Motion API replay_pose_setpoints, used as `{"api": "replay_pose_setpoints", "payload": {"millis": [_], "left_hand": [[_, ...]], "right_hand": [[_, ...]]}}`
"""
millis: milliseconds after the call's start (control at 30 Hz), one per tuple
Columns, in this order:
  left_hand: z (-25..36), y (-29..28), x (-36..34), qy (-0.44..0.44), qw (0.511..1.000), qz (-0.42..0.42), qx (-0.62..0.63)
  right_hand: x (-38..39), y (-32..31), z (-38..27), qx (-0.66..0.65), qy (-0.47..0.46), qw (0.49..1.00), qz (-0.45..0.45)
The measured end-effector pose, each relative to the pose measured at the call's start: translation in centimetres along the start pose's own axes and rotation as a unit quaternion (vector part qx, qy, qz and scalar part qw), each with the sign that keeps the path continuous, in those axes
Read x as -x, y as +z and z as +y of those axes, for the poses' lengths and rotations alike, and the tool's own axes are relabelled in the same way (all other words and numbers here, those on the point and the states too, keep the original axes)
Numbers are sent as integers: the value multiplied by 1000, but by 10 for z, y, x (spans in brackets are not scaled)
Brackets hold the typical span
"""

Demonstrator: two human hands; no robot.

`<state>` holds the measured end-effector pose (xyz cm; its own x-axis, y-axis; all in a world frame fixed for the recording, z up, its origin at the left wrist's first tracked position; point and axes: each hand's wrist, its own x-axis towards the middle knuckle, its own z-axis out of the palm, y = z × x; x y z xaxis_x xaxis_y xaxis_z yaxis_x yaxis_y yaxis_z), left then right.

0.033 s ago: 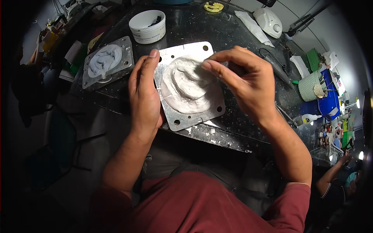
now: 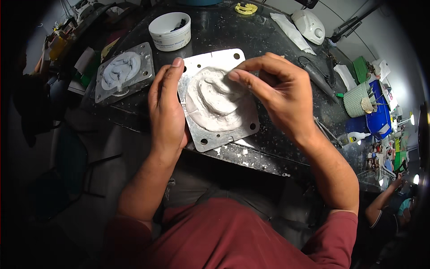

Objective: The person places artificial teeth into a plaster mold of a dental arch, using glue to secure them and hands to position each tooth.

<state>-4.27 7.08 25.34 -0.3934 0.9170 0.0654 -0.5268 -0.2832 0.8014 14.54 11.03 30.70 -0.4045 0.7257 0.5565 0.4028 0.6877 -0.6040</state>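
Observation:
A square metal flask half [image 2: 224,54] with a hole at each corner is tilted up near the table's front edge. White plaster [image 2: 219,105] fills its round middle, with a curved, arch-shaped groove moulded in it. My left hand [image 2: 168,112] grips the flask half by its left edge, thumb over the top side. Over the upper right of the plaster is my right hand [image 2: 284,96], thumb and forefinger pinched together. Whatever is between those fingertips, if anything, is too small to make out. Shadow from this hand falls across the plaster.
A second flask half [image 2: 148,74] with bluish-grey plaster lies at the left table edge. Behind stands a white tub [image 2: 157,27] with dark bits inside. A yellow arch-shaped piece [image 2: 246,8] lies far back. A black handpiece [image 2: 319,80] and a woven basket [image 2: 357,99] are at right.
My right hand has shifted slightly to the left over the plaster, still pinched. My left hand and the flask half look the same.

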Motion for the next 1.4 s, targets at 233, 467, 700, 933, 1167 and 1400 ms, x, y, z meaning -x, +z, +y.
{"api": "replay_pose_setpoints", "payload": {"millis": [233,467,700,933,1167,1400], "left_hand": [[0,-6,2,-9,1000,-4,9],[1,0,6,35,999,-5,-23],[-1,0,7,74,996,-1,-52],[8,4,-24,-90,991,-93,-31],[34,30,-110,-329,805,-421,-259],[25,40,-109,-320,807,-412,-275]], "right_hand": [[5,15,1,40,12,999,21],[11,8,-3,51,-19,998,20],[8,3,-13,62,-22,998,-16],[4,-2,-3,-3,-1,1000,-20],[-21,-25,10,17,-103,991,-89],[-31,-3,9,50,-205,973,-93]]}}
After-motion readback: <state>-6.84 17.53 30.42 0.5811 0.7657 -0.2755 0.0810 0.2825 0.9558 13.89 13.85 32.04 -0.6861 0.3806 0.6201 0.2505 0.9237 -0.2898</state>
